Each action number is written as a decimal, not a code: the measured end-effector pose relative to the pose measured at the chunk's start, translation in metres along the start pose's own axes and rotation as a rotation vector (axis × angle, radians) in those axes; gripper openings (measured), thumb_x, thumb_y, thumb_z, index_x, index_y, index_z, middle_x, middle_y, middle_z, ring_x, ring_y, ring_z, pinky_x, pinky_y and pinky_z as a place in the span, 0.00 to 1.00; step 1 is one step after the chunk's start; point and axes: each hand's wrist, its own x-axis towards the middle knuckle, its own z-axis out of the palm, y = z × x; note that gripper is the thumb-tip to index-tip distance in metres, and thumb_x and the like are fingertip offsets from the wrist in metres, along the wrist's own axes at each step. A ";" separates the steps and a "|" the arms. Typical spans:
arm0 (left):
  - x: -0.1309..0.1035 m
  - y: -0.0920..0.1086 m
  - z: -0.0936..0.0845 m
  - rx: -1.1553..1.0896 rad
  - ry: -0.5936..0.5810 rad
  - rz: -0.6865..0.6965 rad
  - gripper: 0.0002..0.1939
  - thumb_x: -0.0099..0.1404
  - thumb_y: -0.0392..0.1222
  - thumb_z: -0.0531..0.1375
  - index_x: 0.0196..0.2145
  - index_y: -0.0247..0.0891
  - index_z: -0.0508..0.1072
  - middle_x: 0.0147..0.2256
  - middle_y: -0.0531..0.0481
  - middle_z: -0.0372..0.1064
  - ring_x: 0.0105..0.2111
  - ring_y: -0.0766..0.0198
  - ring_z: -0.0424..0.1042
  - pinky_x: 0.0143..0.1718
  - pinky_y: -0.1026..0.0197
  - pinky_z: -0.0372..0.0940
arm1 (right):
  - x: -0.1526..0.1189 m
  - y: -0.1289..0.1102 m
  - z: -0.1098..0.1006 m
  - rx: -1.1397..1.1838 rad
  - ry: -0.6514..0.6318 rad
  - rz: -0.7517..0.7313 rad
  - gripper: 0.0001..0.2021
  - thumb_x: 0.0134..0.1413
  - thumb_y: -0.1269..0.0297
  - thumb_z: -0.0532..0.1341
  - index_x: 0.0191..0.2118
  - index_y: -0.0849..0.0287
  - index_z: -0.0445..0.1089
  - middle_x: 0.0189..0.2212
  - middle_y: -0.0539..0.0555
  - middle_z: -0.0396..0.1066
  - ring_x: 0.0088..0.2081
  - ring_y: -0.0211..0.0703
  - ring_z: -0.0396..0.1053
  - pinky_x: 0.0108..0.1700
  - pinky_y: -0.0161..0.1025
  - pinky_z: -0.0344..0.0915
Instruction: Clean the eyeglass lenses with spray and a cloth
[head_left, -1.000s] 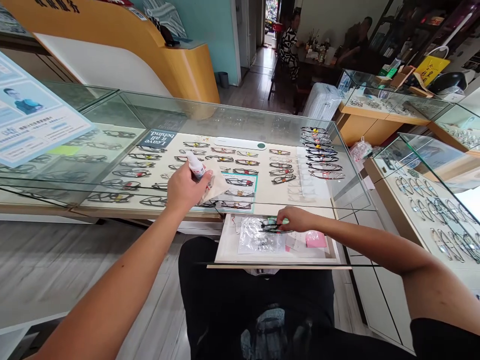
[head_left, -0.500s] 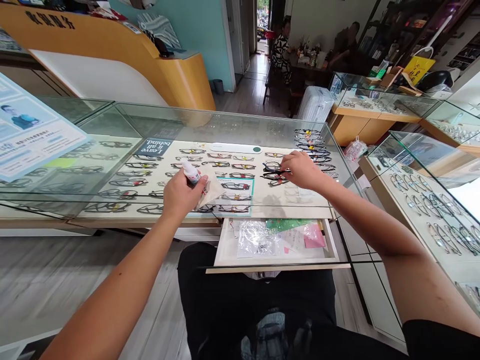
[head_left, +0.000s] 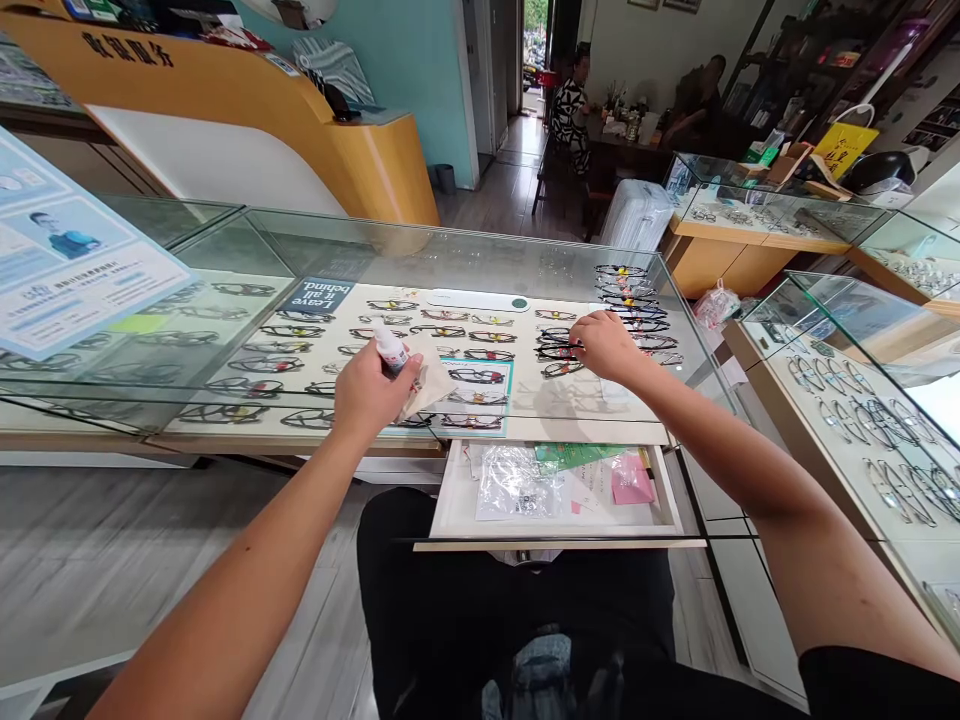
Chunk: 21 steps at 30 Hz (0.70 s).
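My left hand (head_left: 371,395) is closed around a small white bottle (head_left: 391,350) with a printed label. A beige cloth (head_left: 431,380) hangs from the same hand, spread out past the thumb. My right hand (head_left: 607,345) reaches over the display case, its fingers pinched at the end of a dark-framed pair of eyeglasses (head_left: 556,345). Those eyeglasses are low among a short column of others, with one pair (head_left: 556,315) behind and another (head_left: 561,370) in front. My fingertips are partly hidden by the hand.
The glass display case (head_left: 450,235) holds rows of eyeglasses. An open drawer (head_left: 442,490) juts out above my lap, with plastic bags and papers inside. More cases (head_left: 795,400) stand to the right. A printed sign (head_left: 82,260) is at the left. Two people sit at a far table.
My right hand has lowered slightly with the eyeglasses, which now sit closer in line with the column. The view has shifted a little; my left hand keeps its hold on the bottle and cloth.
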 end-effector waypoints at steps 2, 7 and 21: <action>0.000 0.000 0.001 0.000 0.000 0.001 0.25 0.75 0.62 0.60 0.55 0.40 0.79 0.50 0.41 0.82 0.50 0.43 0.80 0.48 0.52 0.68 | -0.002 -0.001 -0.002 0.022 0.017 0.025 0.12 0.70 0.70 0.65 0.55 0.63 0.81 0.59 0.65 0.81 0.64 0.66 0.70 0.70 0.56 0.61; 0.001 -0.003 0.006 -0.006 0.040 -0.005 0.25 0.73 0.63 0.59 0.52 0.42 0.79 0.48 0.40 0.82 0.50 0.41 0.81 0.48 0.49 0.71 | -0.036 -0.027 -0.029 0.203 0.146 -0.047 0.09 0.70 0.68 0.65 0.52 0.60 0.78 0.61 0.66 0.78 0.62 0.65 0.70 0.66 0.57 0.64; 0.003 -0.008 0.010 0.012 0.080 0.017 0.23 0.72 0.63 0.58 0.49 0.43 0.78 0.45 0.40 0.82 0.47 0.40 0.81 0.48 0.48 0.73 | -0.027 -0.054 0.092 0.067 -0.369 -0.068 0.14 0.77 0.68 0.62 0.59 0.65 0.80 0.65 0.69 0.77 0.67 0.59 0.74 0.69 0.54 0.71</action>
